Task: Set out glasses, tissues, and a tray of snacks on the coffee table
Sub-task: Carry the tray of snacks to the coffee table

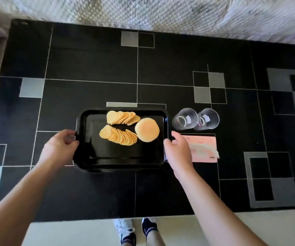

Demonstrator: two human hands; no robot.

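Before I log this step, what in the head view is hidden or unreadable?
- Pink tissue pack: its left end is hidden behind the right hand; its print is too blurred to read.
- Tray: the side rims are covered by the left hand and the right hand, so the grip is unclear.
- Two glasses: the markings are too small.

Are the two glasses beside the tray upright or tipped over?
Upright. Both glasses show round open rims facing the camera with their bases visible through them, standing side by side on the coffee table.

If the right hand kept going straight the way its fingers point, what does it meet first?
Probably the nearer glass: the right hand points up-table beside the tray. Height is unclear, so it might pass above.
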